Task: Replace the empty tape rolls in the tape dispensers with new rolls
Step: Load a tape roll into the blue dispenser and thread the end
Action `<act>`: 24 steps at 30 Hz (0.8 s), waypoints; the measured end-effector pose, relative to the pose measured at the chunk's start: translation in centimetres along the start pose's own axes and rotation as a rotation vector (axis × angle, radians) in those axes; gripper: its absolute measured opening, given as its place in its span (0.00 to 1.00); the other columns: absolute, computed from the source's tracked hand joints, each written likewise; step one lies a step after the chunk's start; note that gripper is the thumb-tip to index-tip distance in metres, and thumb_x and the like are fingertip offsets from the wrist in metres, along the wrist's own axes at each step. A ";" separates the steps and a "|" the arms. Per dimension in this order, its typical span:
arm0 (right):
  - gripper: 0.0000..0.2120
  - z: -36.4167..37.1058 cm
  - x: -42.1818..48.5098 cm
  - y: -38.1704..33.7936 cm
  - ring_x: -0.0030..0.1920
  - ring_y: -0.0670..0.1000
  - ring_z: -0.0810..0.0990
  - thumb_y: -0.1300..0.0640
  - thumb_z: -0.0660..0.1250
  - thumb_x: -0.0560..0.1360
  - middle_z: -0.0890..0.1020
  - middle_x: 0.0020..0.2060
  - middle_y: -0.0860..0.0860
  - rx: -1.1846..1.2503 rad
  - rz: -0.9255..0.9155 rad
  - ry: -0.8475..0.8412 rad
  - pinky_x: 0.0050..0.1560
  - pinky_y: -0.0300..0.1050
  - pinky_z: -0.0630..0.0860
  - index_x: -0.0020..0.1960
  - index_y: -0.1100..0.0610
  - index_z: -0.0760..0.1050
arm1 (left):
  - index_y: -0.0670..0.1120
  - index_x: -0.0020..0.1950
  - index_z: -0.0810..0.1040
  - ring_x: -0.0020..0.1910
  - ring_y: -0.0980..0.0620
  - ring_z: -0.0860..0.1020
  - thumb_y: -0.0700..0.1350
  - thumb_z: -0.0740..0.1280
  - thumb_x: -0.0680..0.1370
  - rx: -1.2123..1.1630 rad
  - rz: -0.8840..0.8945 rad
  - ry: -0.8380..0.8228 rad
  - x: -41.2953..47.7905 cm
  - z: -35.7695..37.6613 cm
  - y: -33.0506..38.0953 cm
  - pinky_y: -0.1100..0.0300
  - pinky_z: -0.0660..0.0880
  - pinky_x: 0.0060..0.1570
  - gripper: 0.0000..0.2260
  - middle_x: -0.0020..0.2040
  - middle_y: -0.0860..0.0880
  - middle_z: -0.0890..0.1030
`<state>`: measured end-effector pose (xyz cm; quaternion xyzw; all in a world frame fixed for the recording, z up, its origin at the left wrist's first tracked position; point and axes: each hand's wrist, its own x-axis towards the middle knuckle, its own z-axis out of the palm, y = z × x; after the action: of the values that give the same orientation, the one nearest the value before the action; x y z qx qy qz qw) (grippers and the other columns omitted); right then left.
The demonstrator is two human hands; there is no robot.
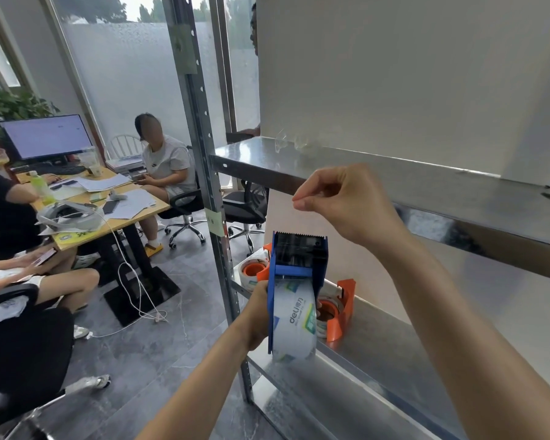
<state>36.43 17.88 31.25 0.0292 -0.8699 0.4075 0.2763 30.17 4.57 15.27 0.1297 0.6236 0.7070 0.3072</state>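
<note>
The left hand [257, 315] holds a blue tape dispenser [297, 274] upright in front of a metal shelf rack [204, 128]. Its fingers are wrapped around the side of the dispenser, so most of them are hidden behind it. A full roll of clear tape [294, 322] with printed words sits inside the dispenser, and the jagged cutting edge points up at the top. The right hand [340, 204] is raised above the dispenser, in front of the upper shelf [394, 179]. Its thumb and first finger are pinched tightly together, and they seem to hold the thin end of the clear tape, though the tape is too see-through to be sure. On the lower shelf [378, 344], behind the blue dispenser, stand two orange tape dispensers. One orange dispenser [337, 309] is just to the right with a roll in it, and the other orange dispenser [254, 268] is to the left, next to the rack post. Some bits of clear tape [294, 142] are stuck along the back of the upper shelf. On the far left, people sit at a counter [121, 217] with papers and a monitor [46, 136].
</note>
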 end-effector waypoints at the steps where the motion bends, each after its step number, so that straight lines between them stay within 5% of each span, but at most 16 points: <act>1: 0.09 -0.1 0.0 -0.1 0.38 0.40 0.81 0.59 0.76 0.69 0.83 0.34 0.41 0.002 -0.008 0.004 0.40 0.28 0.74 0.35 0.47 0.81 | 0.41 0.50 0.76 0.51 0.40 0.73 0.50 0.62 0.78 -0.003 0.007 -0.013 -0.1 0.1 0.2 0.39 0.66 0.64 0.12 0.51 0.37 0.76; 6: 0.10 -0.7 0.1 -0.8 0.39 0.47 0.81 0.59 0.76 0.68 0.83 0.34 0.44 -0.009 -0.061 0.085 0.42 0.38 0.78 0.34 0.46 0.81 | 0.39 0.47 0.75 0.51 0.39 0.71 0.53 0.66 0.72 0.034 0.045 -0.084 -0.4 0.5 1.1 0.43 0.68 0.57 0.16 0.51 0.36 0.73; 12: 0.08 -1.3 0.1 -1.1 0.38 0.44 0.83 0.62 0.76 0.68 0.83 0.34 0.43 0.023 -0.060 0.106 0.47 0.45 0.81 0.36 0.50 0.83 | 0.41 0.42 0.74 0.44 0.44 0.73 0.59 0.65 0.69 0.029 0.036 -0.133 -0.8 1.3 1.6 0.54 0.72 0.47 0.19 0.45 0.39 0.73; 16: 0.13 -2.0 0.0 -1.0 0.38 0.50 0.85 0.66 0.75 0.68 0.84 0.33 0.49 0.074 -0.070 0.106 0.48 0.55 0.82 0.33 0.48 0.81 | 0.38 0.53 0.76 0.48 0.42 0.74 0.58 0.63 0.76 -0.036 0.021 -0.136 -0.9 1.8 2.1 0.51 0.73 0.53 0.23 0.51 0.36 0.75; 18: 0.14 -2.2 -0.1 -0.7 0.37 0.50 0.85 0.67 0.75 0.67 0.83 0.32 0.49 0.086 -0.066 0.137 0.46 0.51 0.82 0.33 0.48 0.81 | 0.33 0.59 0.73 0.52 0.39 0.73 0.62 0.66 0.72 -0.024 0.010 -0.176 -0.9 2.3 2.0 0.44 0.71 0.59 0.32 0.54 0.35 0.73; 20: 0.12 -2.6 0.0 -0.5 0.34 0.44 0.82 0.66 0.75 0.68 0.83 0.32 0.47 0.061 -0.052 0.177 0.40 0.36 0.79 0.34 0.50 0.81 | 0.34 0.58 0.73 0.52 0.39 0.74 0.61 0.67 0.70 0.034 0.011 -0.200 -1.2 3.1 2.3 0.43 0.70 0.62 0.32 0.53 0.35 0.74; 24: 0.07 -3.4 0.1 -0.1 0.34 0.46 0.81 0.64 0.75 0.68 0.84 0.34 0.48 0.056 -0.007 0.192 0.36 0.33 0.77 0.37 0.54 0.82 | 0.38 0.38 0.75 0.30 0.54 0.80 0.51 0.53 0.81 0.076 0.027 -0.264 -1.4 4.1 2.0 0.64 0.78 0.33 0.21 0.33 0.46 0.82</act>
<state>37.89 20.28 33.14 0.0008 -0.8277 0.4315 0.3588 33.00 6.92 18.26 0.2416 0.6023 0.6636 0.3721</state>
